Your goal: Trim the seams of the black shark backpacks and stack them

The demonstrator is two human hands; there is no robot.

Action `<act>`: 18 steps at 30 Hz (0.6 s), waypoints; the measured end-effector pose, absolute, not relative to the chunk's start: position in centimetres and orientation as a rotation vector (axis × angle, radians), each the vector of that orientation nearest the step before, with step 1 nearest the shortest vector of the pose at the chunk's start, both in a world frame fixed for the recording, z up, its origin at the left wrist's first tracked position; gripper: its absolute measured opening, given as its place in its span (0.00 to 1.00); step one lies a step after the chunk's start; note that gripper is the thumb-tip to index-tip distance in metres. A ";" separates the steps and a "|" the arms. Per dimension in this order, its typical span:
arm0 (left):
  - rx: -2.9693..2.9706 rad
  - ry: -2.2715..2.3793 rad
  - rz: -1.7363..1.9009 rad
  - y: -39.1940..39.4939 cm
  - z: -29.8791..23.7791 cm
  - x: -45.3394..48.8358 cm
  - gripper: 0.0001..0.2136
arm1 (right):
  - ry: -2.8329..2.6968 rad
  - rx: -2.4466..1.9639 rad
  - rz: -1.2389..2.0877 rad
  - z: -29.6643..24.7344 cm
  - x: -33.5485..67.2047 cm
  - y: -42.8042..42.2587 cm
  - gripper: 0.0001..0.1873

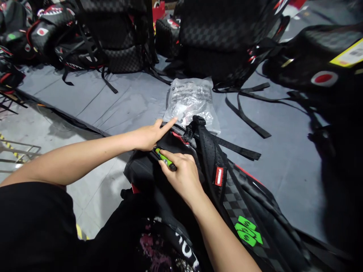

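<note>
A black backpack [238, 204] with checkered panels, a red label and green patches leans in front of me at the table edge. My right hand [184, 172] is closed around a green marker pen [166, 158] with a black end, its other end pointing at the backpack's top part. Close by, my left hand [150, 136] grips the upper edge of the backpack, with one finger stretched out along it. The lower fingers of that hand are partly hidden. A clear plastic bag [193, 100] with printed text lies just beyond my hands.
The grey-covered table [119, 105] carries several black backpacks along its back, including one [221, 34] straight ahead and one [323, 77] at the right with a yellow-edged tag. Loose straps [246, 117] trail over the cover. Pale floor [56, 139] shows at the left, beside a metal rack [19, 149].
</note>
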State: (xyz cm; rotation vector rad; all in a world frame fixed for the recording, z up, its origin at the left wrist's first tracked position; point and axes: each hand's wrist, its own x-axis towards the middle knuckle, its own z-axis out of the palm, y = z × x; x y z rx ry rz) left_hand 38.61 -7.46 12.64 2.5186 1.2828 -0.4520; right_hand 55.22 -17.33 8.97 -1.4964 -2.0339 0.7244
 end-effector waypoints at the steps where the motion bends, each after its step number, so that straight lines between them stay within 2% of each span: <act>1: 2.518 1.298 -0.458 -7.5 12.6 38.8 0.49 | -2.038 -1.493 0.719 8.9 55.2 -17.3 0.16; 12: 2.455 1.362 -0.487 -7.5 13.0 39.7 0.48 | -1.974 -1.489 0.533 7.9 55.2 -17.6 0.14; 18: 2.437 1.347 -0.458 -7.3 12.8 39.7 0.48 | -1.960 -1.530 0.548 8.0 54.8 -17.5 0.14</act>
